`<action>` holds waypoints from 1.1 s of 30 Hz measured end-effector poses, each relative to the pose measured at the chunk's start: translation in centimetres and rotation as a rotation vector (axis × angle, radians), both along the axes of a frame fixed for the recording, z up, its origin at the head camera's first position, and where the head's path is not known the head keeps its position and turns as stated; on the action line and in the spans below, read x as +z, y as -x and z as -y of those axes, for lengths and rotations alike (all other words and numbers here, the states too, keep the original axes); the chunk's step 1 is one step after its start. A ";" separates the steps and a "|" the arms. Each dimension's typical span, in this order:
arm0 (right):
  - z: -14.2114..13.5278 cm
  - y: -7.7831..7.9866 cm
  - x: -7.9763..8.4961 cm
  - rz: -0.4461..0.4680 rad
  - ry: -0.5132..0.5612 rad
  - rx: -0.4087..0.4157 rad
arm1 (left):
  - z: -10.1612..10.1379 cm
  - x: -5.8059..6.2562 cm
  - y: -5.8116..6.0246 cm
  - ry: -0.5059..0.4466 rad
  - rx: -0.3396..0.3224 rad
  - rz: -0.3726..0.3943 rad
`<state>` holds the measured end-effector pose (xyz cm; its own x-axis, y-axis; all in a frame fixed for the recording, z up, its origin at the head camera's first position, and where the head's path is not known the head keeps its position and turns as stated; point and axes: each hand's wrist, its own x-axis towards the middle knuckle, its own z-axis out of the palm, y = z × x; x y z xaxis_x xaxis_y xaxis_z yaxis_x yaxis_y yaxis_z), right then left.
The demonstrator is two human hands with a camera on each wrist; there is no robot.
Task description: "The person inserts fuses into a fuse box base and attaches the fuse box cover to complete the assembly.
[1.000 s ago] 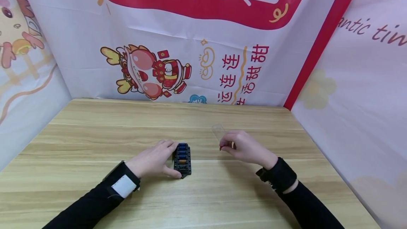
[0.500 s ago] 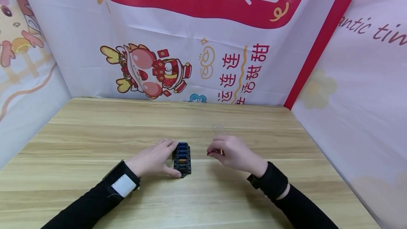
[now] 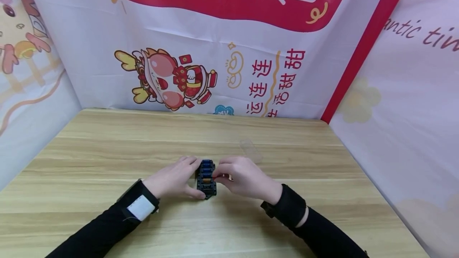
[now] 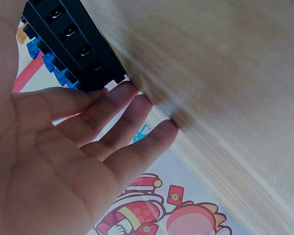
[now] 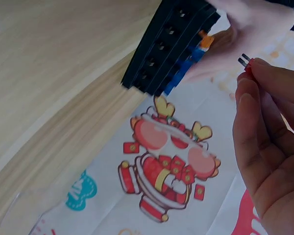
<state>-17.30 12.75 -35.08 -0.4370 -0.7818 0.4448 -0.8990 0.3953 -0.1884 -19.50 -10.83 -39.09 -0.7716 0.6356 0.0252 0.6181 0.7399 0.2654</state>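
Observation:
A black fuse block [image 3: 209, 192] stands on the table with several blue blade fuses [image 5: 184, 67] and an orange blade fuse [image 5: 206, 40] seated in its top. My left hand [image 3: 174, 180] holds the block by its two ends, thumb at the near end and index finger at the far end. Between thumb and fingertips, my right hand [image 3: 242, 176] pinches a small red blade fuse [image 5: 249, 65], its two metal prongs bare and pointing toward the block. In the head view, the right fingertips overlap the block's right edge; the right wrist view shows the red fuse above and apart from it.
A clear plastic cover [image 3: 252, 150] lies on the wooden table [image 3: 143, 138] behind the right hand. A printed cloth backdrop [image 3: 161, 23] rises along the table's far edge, with more cloth at both sides.
My right hand has moved left across the table with the red blade fuse, from beside the clear cover to the fuse block. The left hand has kept its hold in place.

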 end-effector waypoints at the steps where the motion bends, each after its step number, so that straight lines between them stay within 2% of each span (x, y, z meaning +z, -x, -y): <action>1: 0.2 0.0 0.0 0.003 -0.005 0.001 | 0.0 0.0 0.0 0.002 -0.002 -0.002; 8: 1.3 0.0 -0.5 0.034 -0.044 -0.004 | 0.0 0.0 0.0 -0.004 -0.006 0.004; 17: 2.0 0.1 -0.8 0.101 -0.124 -0.053 | 0.0 0.1 -0.1 -0.007 -0.007 -0.008; 33: 2.6 0.0 -1.3 0.065 -0.122 -0.081 | 0.0 0.2 0.0 0.004 0.008 0.000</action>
